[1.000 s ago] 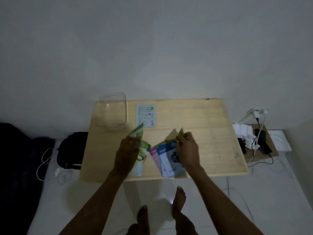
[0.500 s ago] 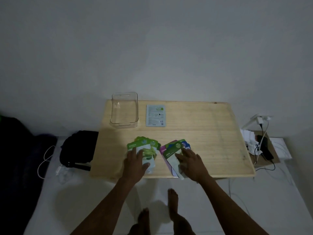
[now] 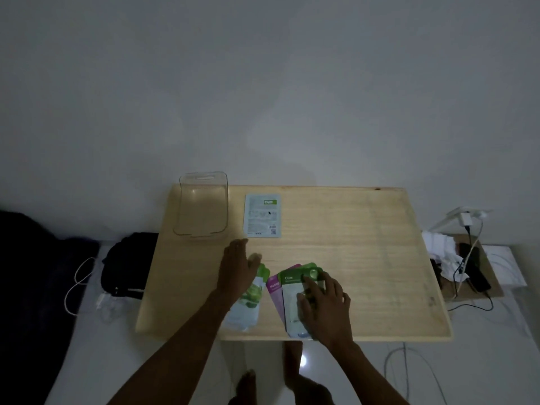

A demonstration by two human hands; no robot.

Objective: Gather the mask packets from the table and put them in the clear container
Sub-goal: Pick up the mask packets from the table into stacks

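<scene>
Showing an early stage of the task: nothing has yet gone into the container, so every packet is left to gather, as far as this dim head view tells. Table [image 3: 365, 258]: pale wood, bearing everything named below. Container [image 3: 201, 209]: clear, at the far left corner, apparently empty. Right pile [image 3: 287, 290]: fanned packets near the front edge, a green one on top over a purple one. Left pile [image 3: 248, 302]: green-and-white packets just beside the right pile, partly under the forearm. Lone packet [image 3: 263, 214]: lies flat just right of the container, untouched. Right hand [image 3: 324, 302]: fingers spread and pressed flat on the right pile, gripping nothing. Left hand [image 3: 238, 267]: open, fingers together, above the left pile's far end, pointing toward the container, holding nothing.
</scene>
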